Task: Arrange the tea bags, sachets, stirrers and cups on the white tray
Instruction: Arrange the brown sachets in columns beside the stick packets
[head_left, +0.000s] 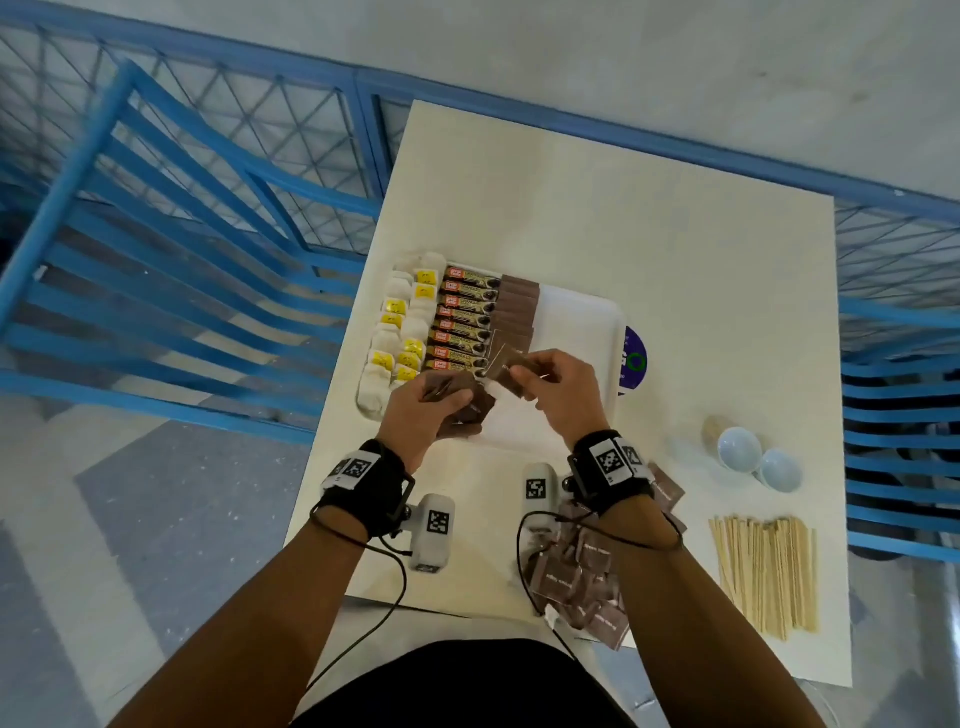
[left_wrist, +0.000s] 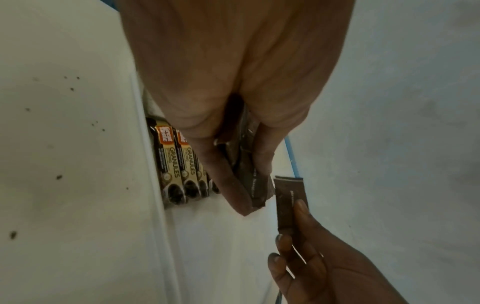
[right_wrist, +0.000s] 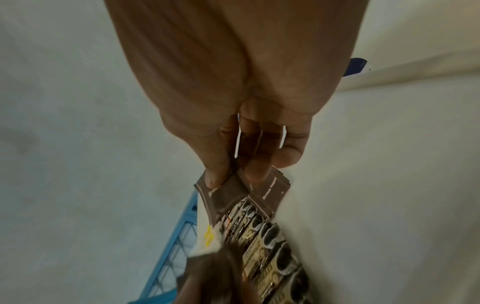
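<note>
While both hands hover over the near part of the white tray (head_left: 582, 317), the left hand (head_left: 415, 415) has its fingers curled round a small stack of brown sugar sachets (head_left: 467, 402), thumb on top, and the right hand (head_left: 558, 395) pinches a single brown sugar sachet (head_left: 511, 370) between thumb and fingertips just right of that stack. From the left wrist view you can see the single one held just beside the stack, not quite touching

On the tray so far: tea bags (head_left: 400, 332) with yellow tags down the left edge, then a row of coffee granule sticks (head_left: 462, 317) right next to them, then a row of brown sugar sachets already laid (head_left: 514, 306) to the right of the sticks. Right part of the tray is bare white

Off the tray, on the table (head_left: 701, 260): a loose pile of more brown sachets (head_left: 576, 571) at the near edge under the right forearm, a bundle of wooden stirrers (head_left: 763, 566) at the near right, and two white cups (head_left: 756, 460) on their sides just beyond the stirrers. A purple round thing (head_left: 635, 358) pokes out from behind the tray's right edge, can't tell what it is
</note>
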